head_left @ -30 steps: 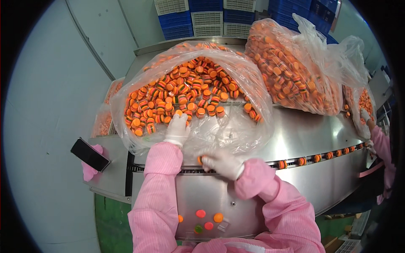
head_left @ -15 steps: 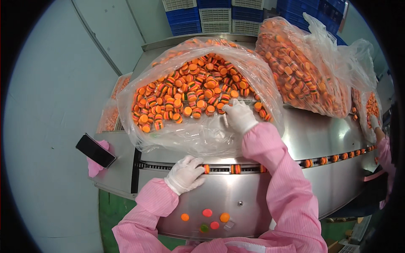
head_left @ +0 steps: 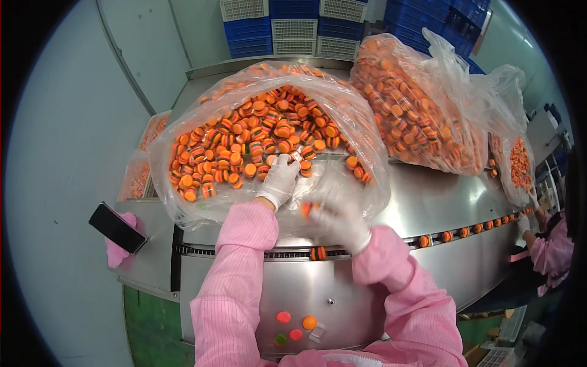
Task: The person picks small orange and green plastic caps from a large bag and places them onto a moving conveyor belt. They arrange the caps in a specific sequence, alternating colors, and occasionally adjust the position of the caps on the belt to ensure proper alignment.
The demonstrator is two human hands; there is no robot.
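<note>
A large clear plastic bag (head_left: 160,160) lies open on the steel table, holding many burger-like layered candies (head_left: 254,131) in orange, red and dark green. My left hand (head_left: 280,183), in a white glove, reaches into the bag's mouth. Its fingers are closed at the near edge of the pile; what lies between them is partly hidden. My right hand (head_left: 342,223), gloved and smeared by motion, is over the bag's near edge with a layered candy (head_left: 307,210) at its fingertips. Just below it runs a narrow conveyor track (head_left: 281,254), where one layered candy (head_left: 318,253) stands.
A second full bag (head_left: 422,113) stands at right, and a co-worker's gloved hand (head_left: 524,224) is near the track's far end. Loose coloured discs (head_left: 296,334) lie on the near steel. A phone (head_left: 117,227) rests on pink cloth at left; stacked crates (head_left: 293,37) stand behind.
My left hand has gone from the track up into the bag's mouth. My right hand has drawn back from the pile toward the track with a layered candy. The whole view has shifted slightly.
</note>
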